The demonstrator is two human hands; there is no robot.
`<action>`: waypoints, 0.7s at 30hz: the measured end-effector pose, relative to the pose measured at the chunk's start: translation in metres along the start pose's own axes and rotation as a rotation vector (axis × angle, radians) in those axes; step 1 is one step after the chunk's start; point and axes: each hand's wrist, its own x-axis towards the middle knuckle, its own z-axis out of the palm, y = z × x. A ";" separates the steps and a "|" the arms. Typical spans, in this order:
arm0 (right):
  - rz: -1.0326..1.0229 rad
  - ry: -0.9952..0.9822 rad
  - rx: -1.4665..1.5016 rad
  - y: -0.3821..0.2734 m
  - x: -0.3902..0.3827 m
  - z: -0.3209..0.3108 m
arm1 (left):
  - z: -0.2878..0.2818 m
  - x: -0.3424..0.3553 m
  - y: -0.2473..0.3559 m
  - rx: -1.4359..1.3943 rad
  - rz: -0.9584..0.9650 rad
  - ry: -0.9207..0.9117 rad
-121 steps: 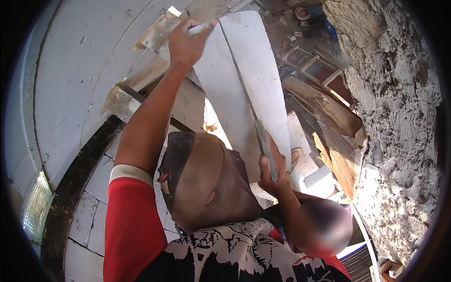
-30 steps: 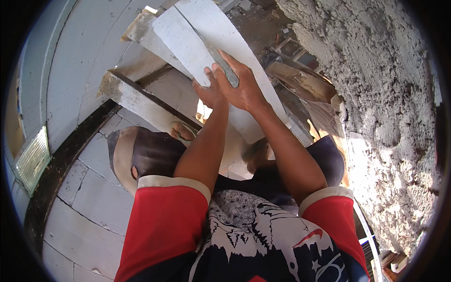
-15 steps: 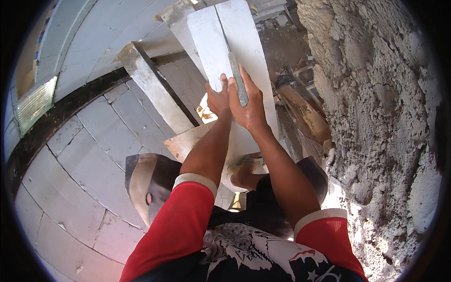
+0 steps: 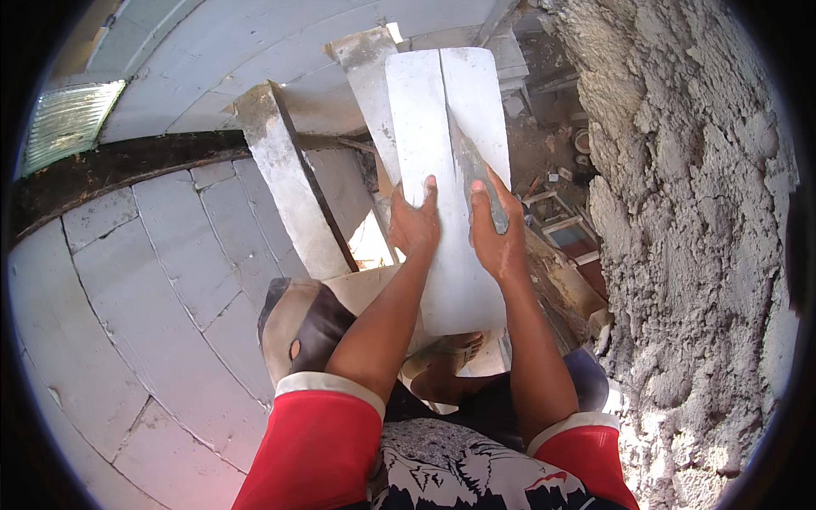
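A long white block point(image 4: 416, 110), like a slab, stands tilted between my knees, its rounded far end pointing away from me. A dark seam runs down its upper face and widens into a grey wedge-shaped strip point(image 4: 466, 157); whether this is a gap or a separate piece I cannot tell. My left hand point(image 4: 414, 223) grips the left edge, thumb lying on the upper face. Over on the right side, my right hand point(image 4: 500, 229) is closed around the other edge, its thumb beside the grey strip. The fingers beneath are hidden.
A rough cement-covered wall point(image 4: 688, 212) rises close on my right. To the left is a surface of pale grey blocks point(image 4: 178, 255), crossed by a dark beam point(image 4: 85, 183). Pale posts point(image 4: 293, 187) stand ahead. Planks and debris point(image 4: 561, 246) lie below right, beside my sandalled foot point(image 4: 442, 357).
The block has come nearer and turned more upright in view, and both hands have moved down with it. My hands are now farther apart, with the right one shifted toward the right edge.
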 end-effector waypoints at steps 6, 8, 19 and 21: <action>-0.004 0.013 0.012 0.000 -0.002 0.005 | 0.008 0.042 0.022 -0.002 0.336 0.096; 0.002 0.008 0.036 0.000 -0.005 0.007 | 0.001 0.040 0.031 0.000 0.284 0.044; -0.156 0.119 -0.135 0.027 -0.035 0.032 | 0.013 0.044 0.027 -0.020 0.392 0.107; -0.141 0.126 -0.151 0.034 -0.049 0.035 | 0.014 0.046 0.025 -0.019 0.376 0.122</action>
